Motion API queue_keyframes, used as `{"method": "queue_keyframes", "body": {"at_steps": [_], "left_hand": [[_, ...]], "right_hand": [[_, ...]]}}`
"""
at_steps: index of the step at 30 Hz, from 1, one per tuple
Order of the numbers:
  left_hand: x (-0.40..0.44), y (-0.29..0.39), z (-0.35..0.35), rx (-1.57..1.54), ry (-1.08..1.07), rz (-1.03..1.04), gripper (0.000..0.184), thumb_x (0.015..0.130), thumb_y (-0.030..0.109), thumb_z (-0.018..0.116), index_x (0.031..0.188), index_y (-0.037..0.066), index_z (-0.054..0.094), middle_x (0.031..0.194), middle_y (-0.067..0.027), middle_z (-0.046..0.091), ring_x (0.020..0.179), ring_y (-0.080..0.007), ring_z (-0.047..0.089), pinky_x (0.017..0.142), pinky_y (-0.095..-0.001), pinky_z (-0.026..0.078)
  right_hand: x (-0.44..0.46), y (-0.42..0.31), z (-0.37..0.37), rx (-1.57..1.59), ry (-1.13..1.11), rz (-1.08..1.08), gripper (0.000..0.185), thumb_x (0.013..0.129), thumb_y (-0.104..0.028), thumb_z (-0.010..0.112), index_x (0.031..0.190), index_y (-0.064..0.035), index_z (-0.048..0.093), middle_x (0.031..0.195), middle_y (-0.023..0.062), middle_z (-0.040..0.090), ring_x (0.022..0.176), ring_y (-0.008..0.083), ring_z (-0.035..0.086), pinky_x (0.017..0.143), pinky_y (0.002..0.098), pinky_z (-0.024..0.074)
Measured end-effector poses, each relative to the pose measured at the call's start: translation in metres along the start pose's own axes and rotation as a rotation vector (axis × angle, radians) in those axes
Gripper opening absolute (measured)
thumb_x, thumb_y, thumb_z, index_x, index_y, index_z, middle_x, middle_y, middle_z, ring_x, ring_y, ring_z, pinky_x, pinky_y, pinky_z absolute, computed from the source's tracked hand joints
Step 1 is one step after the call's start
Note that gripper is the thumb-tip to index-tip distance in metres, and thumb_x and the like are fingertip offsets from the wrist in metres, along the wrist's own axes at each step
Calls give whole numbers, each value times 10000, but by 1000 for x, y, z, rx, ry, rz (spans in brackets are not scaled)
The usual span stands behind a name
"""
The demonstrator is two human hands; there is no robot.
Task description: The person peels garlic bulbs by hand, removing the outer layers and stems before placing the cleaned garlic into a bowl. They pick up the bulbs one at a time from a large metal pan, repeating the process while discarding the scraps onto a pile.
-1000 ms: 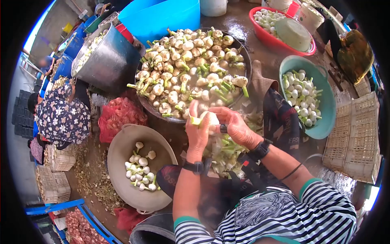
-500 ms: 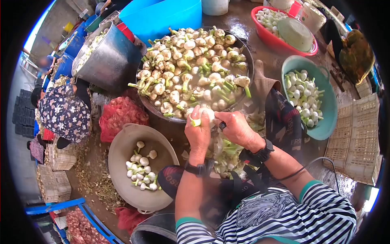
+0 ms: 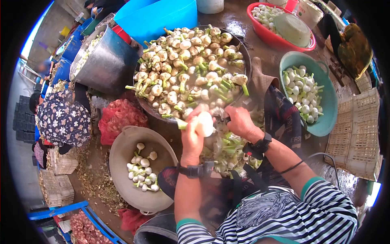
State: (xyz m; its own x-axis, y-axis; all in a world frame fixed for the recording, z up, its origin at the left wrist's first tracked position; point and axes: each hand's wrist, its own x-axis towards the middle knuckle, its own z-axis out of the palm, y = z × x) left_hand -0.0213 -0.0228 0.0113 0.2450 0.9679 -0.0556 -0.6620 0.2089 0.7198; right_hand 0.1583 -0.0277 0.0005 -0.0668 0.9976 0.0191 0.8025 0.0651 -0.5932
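My left hand (image 3: 192, 136) is closed around a white bulb (image 3: 204, 124), whose green stem sticks out to the left. Just right of the bulb, my right hand (image 3: 242, 123) is closed, with a dark object at its fingers and thin, pale peel beside them; the object is too small to name. Both hands are at the near edge of a wide round tub (image 3: 248, 61) full of unpeeled bulbs in murky water. Below them lies a heap of peelings and green leaves (image 3: 227, 150). A grey basin (image 3: 118, 162) with several clean white bulbs is at the left.
A green basin (image 3: 331, 101) of white bulbs is at the right, with a red basin (image 3: 254, 24) behind it. A blue tub (image 3: 158, 18), a metal pot (image 3: 107, 59) and a red net bag (image 3: 122, 118) stand left. Another person (image 3: 64, 116) bends at far left. Wicker-like crates (image 3: 353, 136) stand right.
The bulb has turned in my left hand and now shows a broad white side. My right hand has moved off it to the right, with peel at its fingers.
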Motion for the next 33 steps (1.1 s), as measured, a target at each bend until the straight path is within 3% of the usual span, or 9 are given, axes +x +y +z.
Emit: {"method": "queue_keyframes", "body": {"at_steps": [4, 5, 8, 11, 14, 17, 22, 24, 33], "left_hand": [[7, 12, -4, -315, -59, -1, 513, 786, 226, 504, 1233, -26, 486, 1279, -204, 491, 1225, -370, 435, 1069, -469, 310], [7, 12, -4, -257, -56, -1, 548, 777, 244, 506, 1253, -25, 467, 1282, -212, 485, 1219, -348, 441, 1047, -438, 334], [5, 7, 3, -79, -73, 6, 617, 764, 252, 505, 1306, -27, 413, 1296, -226, 467, 1197, -298, 460, 994, -370, 387], [9, -2, 13, 233, -40, 21, 579, 805, 130, 476, 1350, -32, 363, 1340, -197, 435, 1177, -259, 472, 952, -324, 408], [11, -7, 9, 1244, 156, 535, 451, 918, 226, 476, 1297, -13, 432, 1268, -175, 512, 1095, -237, 539, 877, -328, 441], [4, -10, 4, 1048, 160, 236, 440, 974, 312, 433, 1264, -17, 472, 1100, -123, 584, 992, -169, 547, 873, -325, 436], [10, -19, -2, 1074, 264, 293, 466, 965, 336, 449, 1207, -59, 497, 1050, -153, 606, 934, -194, 571, 826, -325, 457], [13, -19, -1, 1232, 237, 524, 495, 956, 354, 462, 1199, -76, 492, 1055, -175, 604, 942, -213, 572, 834, -325, 454], [11, -19, 4, 1284, 283, 545, 565, 924, 425, 440, 1184, -74, 494, 1055, -252, 574, 965, -376, 570, 836, -415, 447]], "right_hand": [[-35, 27, 22, -82, -447, -65, 319, 687, -77, 585, 1005, -48, 570, 849, 208, 624, 829, 399, 610, 676, 482, 492], [-35, 29, 20, -203, -588, -99, 452, 761, -179, 641, 1178, -50, 519, 922, 160, 635, 864, 310, 635, 705, 429, 508], [-15, 8, -9, 1030, -523, 342, 635, 771, -411, 698, 1238, -36, 485, 993, 99, 630, 919, 216, 626, 724, 373, 512], [1, -13, -30, 1379, -585, 254, 771, 757, -539, 681, 1271, -11, 451, 1078, 65, 596, 998, 154, 578, 781, 330, 504], [1, -19, -16, 1343, -422, -102, 744, 772, -512, 680, 1265, -4, 453, 1127, 85, 577, 1050, 154, 549, 863, 320, 477], [-2, -30, -20, 1271, -313, -111, 598, 837, -325, 666, 1263, 28, 440, 1139, 91, 571, 1059, 152, 541, 924, 321, 441], [-3, -41, -21, 581, 18, -100, 376, 777, -55, 600, 1143, 11, 547, 949, 185, 638, 868, 287, 639, 755, 365, 499], [-3, -47, -24, 392, 86, -153, 329, 778, -23, 587, 1105, 21, 584, 916, 213, 643, 844, 312, 648, 730, 370, 505], [-1, -58, -15, 148, 61, -76, 209, 676, -25, 556, 878, 25, 574, 776, 235, 619, 772, 414, 606, 685, 476, 483]]}}
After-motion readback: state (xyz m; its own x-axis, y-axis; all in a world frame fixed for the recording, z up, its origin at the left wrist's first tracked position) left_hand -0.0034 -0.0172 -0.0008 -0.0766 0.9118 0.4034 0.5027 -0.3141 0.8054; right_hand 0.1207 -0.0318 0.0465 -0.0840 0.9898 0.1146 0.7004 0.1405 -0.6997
